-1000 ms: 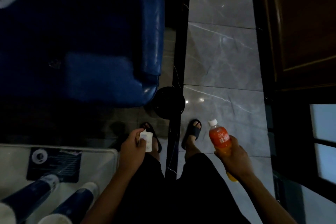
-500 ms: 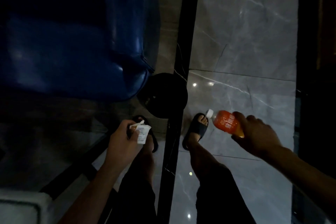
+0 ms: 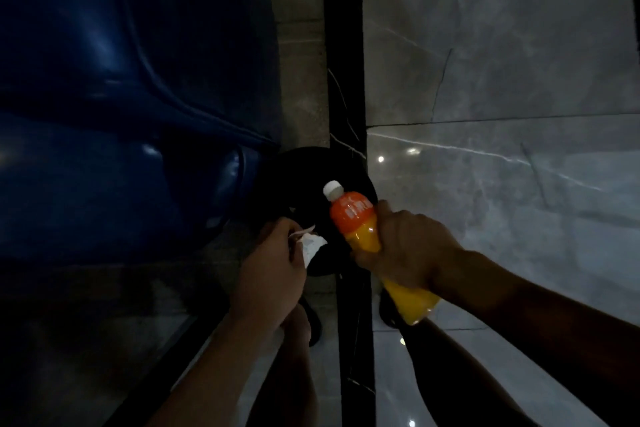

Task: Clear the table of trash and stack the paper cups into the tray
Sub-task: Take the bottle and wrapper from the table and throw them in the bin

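Biggest thing here is the glossy dark blue padded leather seat (image 3: 104,114), filling everything up and to the left of the round black bin (image 3: 304,184), which is my landmark for all of this. To the right of the bin it's polished grey marble-look floor tile (image 3: 502,62), with a black strip running past the bin's right edge.

Right over the bin's right side sits the clear plastic bottle of orange drink with a white cap (image 3: 353,218), cap pointing up-left across the opening. The right hand (image 3: 408,246) is wrapped tight around its middle, fingers fully curled. It looks more than half full, so I'd guess it's got real weight, and smooth plastic can be slick, so mid-body is the right spot to grab. It should drop hard, not float.

Over the bin's lower-left rim is the small crumpled white paper scrap (image 3: 311,244), pinched between the thumb and fingers of the left hand (image 3: 273,274), mostly closed. That one's featherlight and floppy, so a fingertip pinch is plenty. It might flutter off target.
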### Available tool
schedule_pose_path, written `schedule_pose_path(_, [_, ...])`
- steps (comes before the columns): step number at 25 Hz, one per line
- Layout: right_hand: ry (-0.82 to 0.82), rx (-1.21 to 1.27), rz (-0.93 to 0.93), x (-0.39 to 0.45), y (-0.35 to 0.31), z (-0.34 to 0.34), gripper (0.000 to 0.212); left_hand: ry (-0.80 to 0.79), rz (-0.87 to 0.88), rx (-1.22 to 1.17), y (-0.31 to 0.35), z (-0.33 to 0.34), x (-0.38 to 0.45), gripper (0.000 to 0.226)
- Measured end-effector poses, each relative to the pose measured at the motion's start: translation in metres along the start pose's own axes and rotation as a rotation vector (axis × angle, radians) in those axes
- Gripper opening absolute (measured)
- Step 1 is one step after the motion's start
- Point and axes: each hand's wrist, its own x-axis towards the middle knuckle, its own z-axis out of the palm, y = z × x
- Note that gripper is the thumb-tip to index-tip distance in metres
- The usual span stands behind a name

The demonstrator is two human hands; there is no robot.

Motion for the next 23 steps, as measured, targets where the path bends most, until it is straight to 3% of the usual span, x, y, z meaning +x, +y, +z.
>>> schedule_pose_path(2, [0.013,0.034,0.034,0.025,-0.008,0.009,0.087,-0.021,0.001,0.036,0.000,0.011,0.023,0.001])
schedule_pose_path(5, [0.046,0.012,0.071,0.058,-0.025,0.013,0.091,-0.003,0.013,0.160,-0.005,0.023,0.058,0.017])
schedule_pose_path(7, [0.041,-0.004,0.073,0.079,-0.036,0.015,0.087,-0.033,-0.009,0.241,-0.011,0.033,0.080,0.012])
schedule_pose_path(10, [0.016,0.005,0.118,0.111,-0.046,0.016,0.080,-0.071,-0.035,0.321,-0.022,0.046,0.108,0.034])
schedule_pose_path(13, [-0.033,0.000,0.153,0.140,-0.049,0.025,0.076,-0.062,-0.061,0.243,-0.032,0.056,0.131,0.027])
schedule_pose_path(16, [-0.102,0.016,0.181,0.162,-0.051,0.044,0.063,-0.034,-0.193,0.066,-0.041,0.063,0.145,0.027])
schedule_pose_path(20, [0.009,0.133,0.266,0.174,-0.055,0.075,0.065,0.001,-0.153,0.115,-0.051,0.074,0.140,0.019])
schedule_pose_path(23, [0.095,0.174,0.303,0.177,-0.061,0.096,0.056,0.016,-0.064,0.334,-0.053,0.077,0.134,0.025])
